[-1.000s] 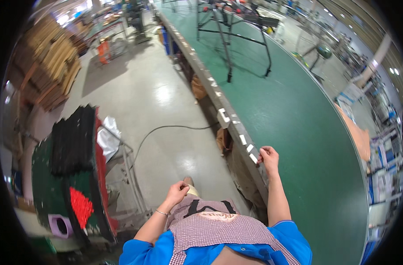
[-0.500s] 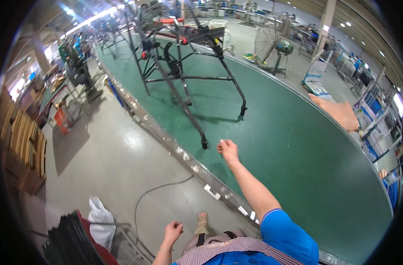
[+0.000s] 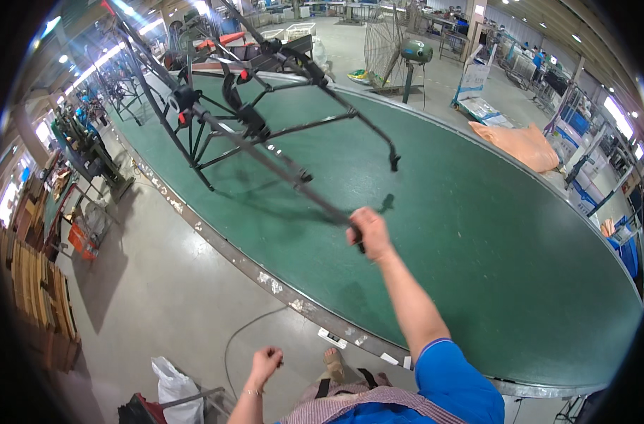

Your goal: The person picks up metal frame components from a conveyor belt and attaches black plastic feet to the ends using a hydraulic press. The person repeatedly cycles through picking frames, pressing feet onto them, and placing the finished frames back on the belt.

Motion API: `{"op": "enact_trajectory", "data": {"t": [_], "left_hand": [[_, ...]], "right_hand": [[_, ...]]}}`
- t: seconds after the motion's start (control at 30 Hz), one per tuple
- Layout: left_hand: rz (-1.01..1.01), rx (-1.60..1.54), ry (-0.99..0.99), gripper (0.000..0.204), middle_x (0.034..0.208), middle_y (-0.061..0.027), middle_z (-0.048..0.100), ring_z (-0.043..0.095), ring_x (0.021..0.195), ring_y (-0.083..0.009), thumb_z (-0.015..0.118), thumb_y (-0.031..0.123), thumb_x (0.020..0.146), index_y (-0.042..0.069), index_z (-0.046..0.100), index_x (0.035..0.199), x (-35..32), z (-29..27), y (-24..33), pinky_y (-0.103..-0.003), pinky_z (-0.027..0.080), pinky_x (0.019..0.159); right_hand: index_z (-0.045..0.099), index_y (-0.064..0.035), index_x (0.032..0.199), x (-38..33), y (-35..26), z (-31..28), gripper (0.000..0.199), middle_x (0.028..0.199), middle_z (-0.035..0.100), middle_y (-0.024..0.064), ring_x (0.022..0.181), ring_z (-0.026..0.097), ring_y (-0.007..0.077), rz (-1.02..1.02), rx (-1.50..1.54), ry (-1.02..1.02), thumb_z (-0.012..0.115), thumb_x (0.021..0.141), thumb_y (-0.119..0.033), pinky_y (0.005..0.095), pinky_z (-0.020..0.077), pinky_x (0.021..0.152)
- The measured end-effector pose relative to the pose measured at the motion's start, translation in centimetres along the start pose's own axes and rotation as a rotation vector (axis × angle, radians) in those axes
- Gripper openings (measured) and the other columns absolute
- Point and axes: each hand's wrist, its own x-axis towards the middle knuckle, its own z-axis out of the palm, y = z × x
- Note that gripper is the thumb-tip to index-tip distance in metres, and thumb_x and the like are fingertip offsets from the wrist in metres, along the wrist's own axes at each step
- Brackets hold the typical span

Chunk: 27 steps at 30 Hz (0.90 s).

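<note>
A black tubular metal frame [image 3: 247,147] with joints and small red parts stands tilted on the green belt surface [image 3: 470,247]. My right hand [image 3: 371,233] is closed around the low end of its near leg. Farther back, the other near-side leg end hangs above the belt, with its shadow apart from it. My left hand [image 3: 267,360] hovers low over the floor, away from the frame. Its fingers are curled in; whether they hold anything is hidden.
Along the belt's near side runs a worn metal edge [image 3: 265,279]. Beyond the far edge stand a large fan [image 3: 399,53] and an orange-pink sheet [image 3: 516,145]. A white bag [image 3: 173,381] and a cable [image 3: 230,339] lie on the floor. Wooden boards [image 3: 39,283] are stacked left.
My right hand has taken hold of the frame's leg. The frame has tilted, its far leg end lifting off the belt, and the view has shifted. My left hand stays curled.
</note>
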Motion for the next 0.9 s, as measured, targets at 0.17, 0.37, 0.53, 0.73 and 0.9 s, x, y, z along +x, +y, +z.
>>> {"op": "enact_trajectory", "data": {"t": [0.17,0.37,0.53,0.73,0.9], "left_hand": [[0.245,-0.153,0.063,0.012,0.072,-0.0040,0.064,0.057,0.060,-0.0110,0.063,0.010,0.089,-0.001,0.066,0.091,5.7,-1.8,7.7,-0.027,0.048,0.056],[0.754,-0.393,0.347,0.056,0.131,-0.0108,0.052,0.053,0.110,-0.0176,0.060,0.034,0.096,-0.001,0.043,0.137,11.6,-9.8,20.7,-0.030,0.045,0.088],[1.230,-0.368,0.340,0.048,0.143,-0.0095,0.046,0.042,0.130,-0.0206,0.046,0.028,0.103,-0.002,0.041,0.140,3.5,-5.9,34.2,-0.034,0.033,0.108],[1.314,-0.577,-0.106,0.032,0.074,-0.0046,0.052,0.055,0.068,-0.0130,0.055,0.027,0.100,-0.003,0.055,0.112,-4.0,9.2,38.3,-0.028,0.051,0.075],[1.303,-0.433,-0.126,0.031,0.083,-0.0114,0.059,0.054,0.069,-0.0192,0.066,0.024,0.092,-0.006,0.062,0.100,-17.6,21.2,40.0,-0.033,0.045,0.057]], "right_hand": [[0.050,-0.0050,0.091,-7.7,-10.9,-8.7,0.020,0.063,0.057,0.0088,0.050,0.055,0.0166,-0.141,-0.073,0.021,0.048,0.102,-0.022,0.0300,0.0470,0.047],[0.055,-0.0025,0.088,-26.6,-18.3,-18.5,0.018,0.066,0.055,0.0046,0.048,0.057,0.0139,-0.173,-0.117,0.344,0.054,0.098,-0.017,0.0287,0.0465,0.044],[0.056,-0.0030,0.088,-45.8,-21.9,-25.1,0.019,0.067,0.057,0.0042,0.046,0.056,0.0120,-0.259,-0.198,0.592,0.055,0.098,-0.020,0.0264,0.0448,0.042],[0.058,0.0004,0.089,-71.1,-23.3,-25.0,0.015,0.066,0.060,0.0058,0.044,0.057,0.0153,-0.289,-0.211,0.998,0.054,0.094,-0.012,0.0278,0.0457,0.039],[0.059,0.0006,0.087,-85.0,-23.5,-20.5,0.014,0.063,0.057,0.0058,0.043,0.056,0.0161,-0.321,-0.281,1.350,0.058,0.091,-0.013,0.0288,0.0414,0.037]]}}
